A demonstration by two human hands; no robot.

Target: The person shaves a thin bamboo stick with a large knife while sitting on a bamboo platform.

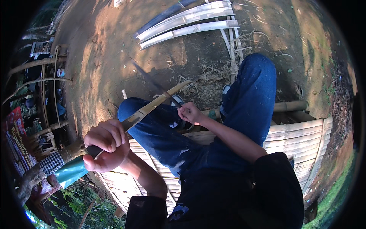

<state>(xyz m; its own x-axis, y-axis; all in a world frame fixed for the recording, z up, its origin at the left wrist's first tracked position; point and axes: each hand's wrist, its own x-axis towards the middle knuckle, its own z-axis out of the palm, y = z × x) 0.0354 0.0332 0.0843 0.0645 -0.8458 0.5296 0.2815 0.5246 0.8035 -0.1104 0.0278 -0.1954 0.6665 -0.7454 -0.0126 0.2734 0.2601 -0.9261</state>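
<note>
My left hand [108,143] is closed round the near end of a bamboo strip [145,109]. The strip slants up and away to the right, over my left thigh, and its far end narrows. My right hand [191,113] is closed on the handle of a knife [150,79], most of the handle being hidden by the fingers. Its long dark blade points up to the left and crosses the strip beyond its middle. Whether the edge bites into the bamboo, I cannot tell.
I sit on a bamboo slat platform [295,139], knees apart. Split bamboo lengths [187,28] lie on the dirt ahead, with shavings [207,78] scattered nearer my feet. A pole fence [45,89], a printed banner [21,141] and a teal sheet [72,171] are at the left.
</note>
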